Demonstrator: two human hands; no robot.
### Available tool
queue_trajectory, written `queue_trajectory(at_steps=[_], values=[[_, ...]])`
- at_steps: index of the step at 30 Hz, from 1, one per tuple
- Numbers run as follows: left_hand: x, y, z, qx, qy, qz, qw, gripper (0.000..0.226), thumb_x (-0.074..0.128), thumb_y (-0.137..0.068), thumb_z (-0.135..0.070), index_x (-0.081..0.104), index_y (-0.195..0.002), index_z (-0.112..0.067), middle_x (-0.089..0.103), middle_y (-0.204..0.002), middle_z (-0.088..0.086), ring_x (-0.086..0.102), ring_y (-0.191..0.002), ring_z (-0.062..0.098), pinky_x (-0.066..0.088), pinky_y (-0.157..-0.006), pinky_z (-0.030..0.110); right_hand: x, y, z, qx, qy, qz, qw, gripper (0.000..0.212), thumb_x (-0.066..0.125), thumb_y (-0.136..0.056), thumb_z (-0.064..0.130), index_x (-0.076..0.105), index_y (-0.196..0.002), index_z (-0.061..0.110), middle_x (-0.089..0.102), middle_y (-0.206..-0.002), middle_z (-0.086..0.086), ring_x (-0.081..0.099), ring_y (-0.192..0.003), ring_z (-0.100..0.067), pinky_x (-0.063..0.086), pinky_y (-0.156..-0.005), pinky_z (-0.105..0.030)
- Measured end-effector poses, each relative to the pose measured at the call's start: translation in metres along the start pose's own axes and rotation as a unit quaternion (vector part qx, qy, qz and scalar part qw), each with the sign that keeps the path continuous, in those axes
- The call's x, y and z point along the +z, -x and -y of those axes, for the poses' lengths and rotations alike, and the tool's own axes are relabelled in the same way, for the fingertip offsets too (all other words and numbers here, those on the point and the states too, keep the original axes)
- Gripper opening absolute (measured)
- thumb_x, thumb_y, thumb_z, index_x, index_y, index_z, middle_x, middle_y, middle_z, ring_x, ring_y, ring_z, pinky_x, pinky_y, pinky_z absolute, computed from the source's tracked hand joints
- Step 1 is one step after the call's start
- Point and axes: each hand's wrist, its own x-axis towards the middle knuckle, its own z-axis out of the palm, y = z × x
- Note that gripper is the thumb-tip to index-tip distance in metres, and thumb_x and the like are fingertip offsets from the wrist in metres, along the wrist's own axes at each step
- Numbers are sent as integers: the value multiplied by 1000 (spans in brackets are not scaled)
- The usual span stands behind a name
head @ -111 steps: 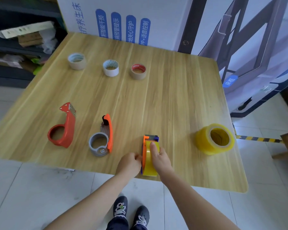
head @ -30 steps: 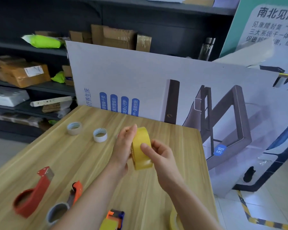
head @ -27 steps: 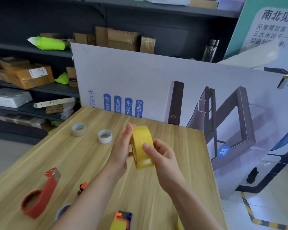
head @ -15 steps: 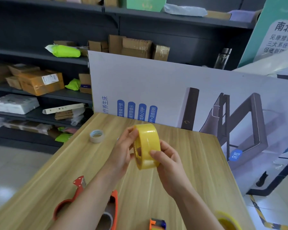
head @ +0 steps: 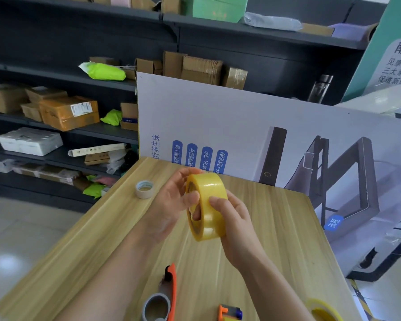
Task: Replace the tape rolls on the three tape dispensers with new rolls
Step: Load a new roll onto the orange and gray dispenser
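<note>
head view: a person's left hand (head: 171, 205) and right hand (head: 232, 218) hold a yellow tape roll (head: 206, 207) upright in the air above the wooden table (head: 276, 228), left fingers hooked into its core, right fingers closed around its outer face. an orange-and-grey dispenser (head: 164, 297) and an orange-and-blue dispenser (head: 229, 313) lie at the near edge, a second yellow roll (head: 322, 309) near the right corner, a small white roll (head: 144, 189) farther back. the step appears to be readying a roll for loading; next likely calls for finding the free end and lowering it onto a dispenser hub.
</note>
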Motion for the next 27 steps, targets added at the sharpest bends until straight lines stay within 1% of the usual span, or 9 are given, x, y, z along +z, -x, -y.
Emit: queue_trajectory(at_steps=[3,6,11,14,18,21,23,24,27], values=[[10,4,-4,-45,-19,-31,998,98,78,-51,-69,48,-127,-15,61,-116,10,59,-104,21,50,-84,31,-4,5,1,-16,7,23,1000,31,60,-78,28,65,-104,12,71,-79,-9,67,-76,-19,49,-78,-45],[18,9,-7,-65,-43,-30,996,104,77,-49,-72,47,-130,-16,60,-115,11,61,-104,24,52,-77,32,-9,10,4,-27,7,50,998,32,64,-72,31,69,-101,19,73,-83,-5,70,-81,-19,50,-80,-44],[24,16,-11,-33,-30,-34,998,93,88,-45,-54,51,-124,-21,61,-108,0,60,-98,17,51,-75,32,-14,16,12,-43,36,49,997,28,62,-74,26,68,-99,13,73,-82,-3,71,-77,-15,52,-73,-30],[25,20,-17,-6,-68,-14,998,77,82,-52,-30,50,-121,-26,60,-109,-3,59,-96,13,50,-77,32,-12,19,16,-30,21,35,999,24,52,-80,18,74,-90,20,74,-81,0,71,-74,-12,54,-67,-22],[23,23,-26,18,-118,14,993,80,82,-53,-23,47,-126,-22,54,-119,7,55,-103,21,49,-88,36,-4,20,20,-1,19,3,1000,24,54,-78,27,76,-79,33,72,-79,4,66,-80,-12,53,-75,-31],[14,25,-30,21,-148,27,988,85,84,-54,-23,46,-129,-24,52,-125,12,53,-111,27,47,-94,38,5,19,21,9,21,5,1000,33,55,-87,22,76,-71,42,74,-72,9,68,-70,-5,52,-76,-32],[5,25,-31,17,-142,34,989,91,89,-51,-30,45,-131,-26,51,-128,10,53,-115,26,48,-95,38,11,17,22,16,26,9,1000,52,49,-95,12,74,-65,47,73,-68,14,68,-65,-1,52,-72,-29],[1,24,-31,10,-134,31,990,97,90,-50,-40,43,-133,-28,51,-131,7,53,-116,23,49,-95,38,17,15,22,9,31,10,999,52,49,-95,12,74,-66,48,73,-68,15,67,-65,1,52,-71,-27],[-16,23,-33,-32,-139,9,990,116,81,-42,-70,31,-141,-36,47,-136,-1,51,-122,16,52,-92,37,36,3,15,-23,37,10,999,18,60,-75,32,76,-82,36,73,-79,6,66,-76,-7,51,-73,-29]])
